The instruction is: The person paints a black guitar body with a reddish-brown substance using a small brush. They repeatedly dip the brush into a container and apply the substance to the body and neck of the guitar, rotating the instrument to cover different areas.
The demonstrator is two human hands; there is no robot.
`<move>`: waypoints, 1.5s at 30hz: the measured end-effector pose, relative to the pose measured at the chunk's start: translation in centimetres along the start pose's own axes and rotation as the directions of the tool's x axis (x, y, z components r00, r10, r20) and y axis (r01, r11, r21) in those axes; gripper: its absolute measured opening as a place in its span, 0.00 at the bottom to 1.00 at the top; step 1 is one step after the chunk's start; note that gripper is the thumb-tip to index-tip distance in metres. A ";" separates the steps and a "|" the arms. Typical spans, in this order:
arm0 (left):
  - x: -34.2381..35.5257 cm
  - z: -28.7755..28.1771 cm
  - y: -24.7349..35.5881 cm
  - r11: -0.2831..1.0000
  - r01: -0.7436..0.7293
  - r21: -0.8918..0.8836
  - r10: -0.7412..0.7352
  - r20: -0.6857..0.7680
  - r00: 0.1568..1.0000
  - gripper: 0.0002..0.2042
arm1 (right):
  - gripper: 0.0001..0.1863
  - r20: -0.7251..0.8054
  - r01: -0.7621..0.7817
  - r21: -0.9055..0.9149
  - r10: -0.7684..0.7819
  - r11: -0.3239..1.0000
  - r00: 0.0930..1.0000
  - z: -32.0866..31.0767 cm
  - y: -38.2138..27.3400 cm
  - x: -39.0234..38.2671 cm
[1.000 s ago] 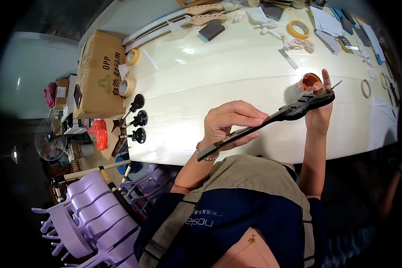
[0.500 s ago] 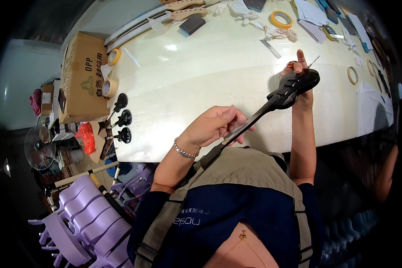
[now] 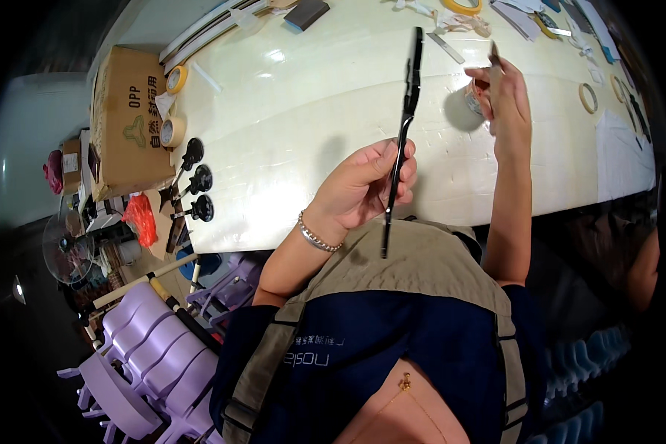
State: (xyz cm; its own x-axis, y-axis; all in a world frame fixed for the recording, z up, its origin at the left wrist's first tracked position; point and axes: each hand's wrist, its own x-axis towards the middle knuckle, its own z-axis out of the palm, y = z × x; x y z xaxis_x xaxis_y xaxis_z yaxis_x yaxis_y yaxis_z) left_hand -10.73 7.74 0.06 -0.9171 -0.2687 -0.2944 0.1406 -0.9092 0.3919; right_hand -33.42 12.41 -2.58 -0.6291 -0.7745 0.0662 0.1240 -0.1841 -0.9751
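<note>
Landmark cup (image 3: pixel 475 100): reddish, set against the white table (image 3: pixel 274 148), partly hidden by the right hand.
Left hand (image 3: pixel 368 177): gripped the black guitar-shaped piece (image 3: pixel 408 111) by its narrow part, thumb against fingers.
Black guitar-shaped piece: left of the cup, roughly upright, edge-on.
Right hand (image 3: pixel 509 96): just right of the cup, closed about a slim brown tool (image 3: pixel 496 63), blurred; contact with the cup could not be told.
Small black guitars (image 3: pixel 200 179): three, far left of the cup.
Tape ring (image 3: pixel 588 98): right of the cup.
</note>
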 end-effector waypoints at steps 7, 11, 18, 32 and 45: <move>-1.0 -0.5 -0.2 0.917 -0.262 0.301 0.295 -0.070 0.953 0.11 | 0.12 0.576 0.467 -0.332 -0.215 0.819 0.788 1.5 -6.0 -9.5; -1.2 -0.6 -0.3 0.913 -0.271 0.303 0.286 -0.004 0.958 0.11 | 0.15 0.647 0.584 -0.430 -0.216 0.688 0.731 1.6 -6.3 -10.6; -1.4 -0.2 -0.3 0.885 -0.278 0.372 0.294 0.015 0.956 0.11 | 0.15 0.696 0.720 -0.461 -0.292 0.519 0.656 1.8 -6.3 -10.6; -1.2 0.0 -0.5 0.861 -0.272 0.429 0.289 0.026 0.957 0.12 | 0.16 0.780 0.785 -0.376 -0.290 0.492 0.555 2.3 -7.5 -10.9; -1.2 0.0 0.0 0.856 -0.308 0.415 0.318 0.046 0.947 0.13 | 0.15 0.696 0.715 -0.443 -0.296 0.540 0.654 2.0 -6.3 -11.2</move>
State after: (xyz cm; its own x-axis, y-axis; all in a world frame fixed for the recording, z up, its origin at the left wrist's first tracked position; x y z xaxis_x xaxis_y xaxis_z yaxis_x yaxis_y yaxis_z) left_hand -9.60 8.09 0.43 -0.8408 -0.5293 -0.1139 0.2483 -0.5638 0.7877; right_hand -25.62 21.06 3.28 0.0854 -0.8735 0.4793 -0.7229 -0.3854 -0.5735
